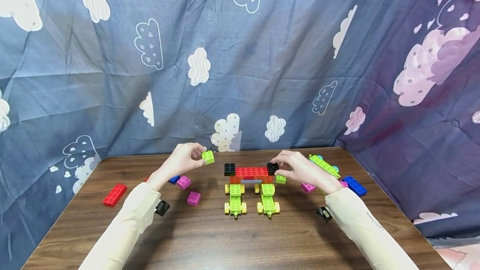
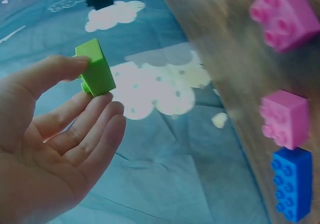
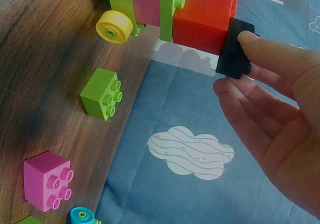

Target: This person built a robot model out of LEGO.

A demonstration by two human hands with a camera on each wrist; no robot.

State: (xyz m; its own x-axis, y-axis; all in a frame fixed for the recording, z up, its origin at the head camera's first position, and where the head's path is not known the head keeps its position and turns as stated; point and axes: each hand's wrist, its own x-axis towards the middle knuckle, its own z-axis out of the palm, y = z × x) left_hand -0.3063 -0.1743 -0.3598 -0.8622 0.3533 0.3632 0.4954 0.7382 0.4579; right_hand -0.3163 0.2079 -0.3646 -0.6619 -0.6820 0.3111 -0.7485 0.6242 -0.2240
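My left hand [image 1: 183, 159] pinches a lime green brick [image 1: 208, 157] between thumb and fingertips, held up off the table. In the left wrist view the same green brick [image 2: 97, 69] shows tilted, its studs toward the palm. With thumb and fingers, my right hand [image 1: 298, 168] grips a black brick [image 1: 272, 168] at the right end of a red beam [image 1: 252, 172]. The right wrist view has this black brick [image 3: 236, 48] touching the end of the red part [image 3: 202, 24]. A second black brick [image 1: 229, 169] sits at the beam's left end. Below stand two green wheeled bases [image 1: 235, 205] with yellow wheels.
Pink bricks [image 1: 193, 198], a red brick [image 1: 115, 195] and a blue brick [image 1: 173, 179] lie to the left. At the right are a loose green brick [image 1: 280, 179], a long blue brick [image 1: 354, 186] and a green wheeled base [image 1: 324, 166]. A cloud-patterned cloth [image 1: 240, 95] hangs behind the table.
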